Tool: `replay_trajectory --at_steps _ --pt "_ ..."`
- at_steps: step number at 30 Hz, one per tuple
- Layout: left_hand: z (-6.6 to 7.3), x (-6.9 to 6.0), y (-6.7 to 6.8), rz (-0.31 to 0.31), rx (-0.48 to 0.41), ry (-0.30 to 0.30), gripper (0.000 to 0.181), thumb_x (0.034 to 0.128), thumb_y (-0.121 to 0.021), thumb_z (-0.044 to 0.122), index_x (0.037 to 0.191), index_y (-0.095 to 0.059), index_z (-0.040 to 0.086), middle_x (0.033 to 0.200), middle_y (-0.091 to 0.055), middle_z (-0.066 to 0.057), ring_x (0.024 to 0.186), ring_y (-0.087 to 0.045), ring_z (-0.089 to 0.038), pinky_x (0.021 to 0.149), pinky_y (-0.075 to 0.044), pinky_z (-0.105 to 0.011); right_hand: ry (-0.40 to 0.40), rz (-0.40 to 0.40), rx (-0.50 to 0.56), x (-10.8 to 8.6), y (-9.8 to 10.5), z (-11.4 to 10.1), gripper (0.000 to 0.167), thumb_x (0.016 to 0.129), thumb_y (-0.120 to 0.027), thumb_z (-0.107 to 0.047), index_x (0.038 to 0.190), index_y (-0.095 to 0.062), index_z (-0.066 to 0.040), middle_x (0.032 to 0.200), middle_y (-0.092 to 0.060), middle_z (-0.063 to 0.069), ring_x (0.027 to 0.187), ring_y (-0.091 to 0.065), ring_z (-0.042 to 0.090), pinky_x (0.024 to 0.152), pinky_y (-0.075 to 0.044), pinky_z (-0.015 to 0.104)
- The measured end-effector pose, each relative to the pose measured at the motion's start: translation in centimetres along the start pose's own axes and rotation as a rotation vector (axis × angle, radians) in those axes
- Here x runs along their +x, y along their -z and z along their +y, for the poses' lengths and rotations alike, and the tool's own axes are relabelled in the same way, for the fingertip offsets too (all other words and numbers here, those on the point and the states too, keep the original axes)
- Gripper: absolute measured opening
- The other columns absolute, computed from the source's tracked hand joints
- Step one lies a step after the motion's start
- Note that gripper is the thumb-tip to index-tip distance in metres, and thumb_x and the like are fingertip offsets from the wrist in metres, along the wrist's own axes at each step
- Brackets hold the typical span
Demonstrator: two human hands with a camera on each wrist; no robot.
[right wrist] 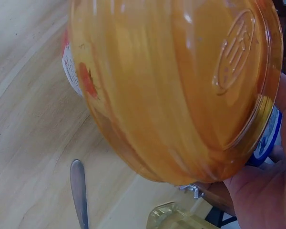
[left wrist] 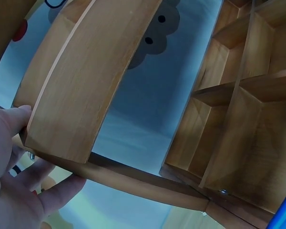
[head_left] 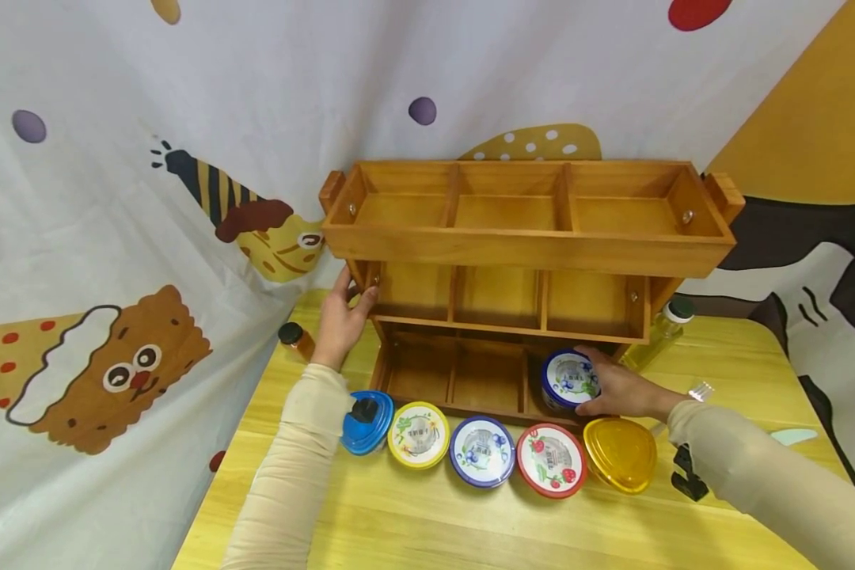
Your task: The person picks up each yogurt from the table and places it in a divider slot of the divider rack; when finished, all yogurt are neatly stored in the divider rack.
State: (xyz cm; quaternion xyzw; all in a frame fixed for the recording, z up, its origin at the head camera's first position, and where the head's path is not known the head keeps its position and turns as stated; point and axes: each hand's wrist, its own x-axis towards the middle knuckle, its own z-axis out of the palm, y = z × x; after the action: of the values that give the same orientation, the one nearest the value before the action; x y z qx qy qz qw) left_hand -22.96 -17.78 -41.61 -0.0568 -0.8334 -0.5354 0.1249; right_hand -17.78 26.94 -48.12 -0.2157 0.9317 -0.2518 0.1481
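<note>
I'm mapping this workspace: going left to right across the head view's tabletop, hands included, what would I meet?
Leaving out things whose place overlaps: dark-capped bottle, left hand, yellow-rimmed tub, front blue-rimmed tub, red-rimmed tub, right hand, fork, pale utensil.

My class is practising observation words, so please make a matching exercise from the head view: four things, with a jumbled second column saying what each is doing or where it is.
Column one
1. Left hand
2. Right hand
3. Yellow-rimmed tub
4. Red-rimmed tub

Column two
A. In the row, next to the orange container
B. Gripping the wooden rack
C. In the row, next to the bright blue container
D. Holding a blue-rimmed tub

Pairs: 1-B, 2-D, 3-C, 4-A
</note>
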Motion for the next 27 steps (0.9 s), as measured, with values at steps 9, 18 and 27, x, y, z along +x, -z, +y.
replay_trajectory --at_steps 9,18,27 --pt "0.1 0.0 0.0 -0.013 -0.026 0.014 0.054 0.0990 -0.059 0.014 0.149 -0.040 0.014 0.148 -0.047 -0.013 0.130 -0.053 -0.038 0.095 -0.053 -0.050 0.001 0.004 0.057 -0.9 0.3 0.0 0.107 0.076 -0.085 -0.030 0.149 -0.019 0.013 0.146 -0.030 0.041 0.129 -0.041 0.055 0.107 -0.034 0.066" --pt "1.4 -0.3 0.7 -0.043 -0.112 0.081 0.052 0.0986 -0.059 0.010 0.147 -0.040 0.009 0.150 -0.043 -0.015 0.132 -0.050 -0.038 0.099 -0.050 -0.051 -0.034 0.040 0.118 -3.0 2.4 -1.0 0.095 0.084 -0.079 -0.029 0.150 -0.022 0.010 0.147 -0.030 0.039 0.128 -0.043 0.056 0.099 -0.043 0.065" --pt "1.3 -0.2 1.0 -0.078 -0.201 0.132 0.053 0.0977 -0.061 0.011 0.147 -0.040 0.014 0.149 -0.044 -0.010 0.130 -0.050 -0.032 0.089 -0.051 -0.029 -0.082 0.102 0.148 -7.6 3.7 -1.2 0.081 0.090 -0.072 -0.033 0.149 -0.032 0.005 0.147 -0.037 0.033 0.127 -0.045 0.055 0.096 -0.046 0.064"
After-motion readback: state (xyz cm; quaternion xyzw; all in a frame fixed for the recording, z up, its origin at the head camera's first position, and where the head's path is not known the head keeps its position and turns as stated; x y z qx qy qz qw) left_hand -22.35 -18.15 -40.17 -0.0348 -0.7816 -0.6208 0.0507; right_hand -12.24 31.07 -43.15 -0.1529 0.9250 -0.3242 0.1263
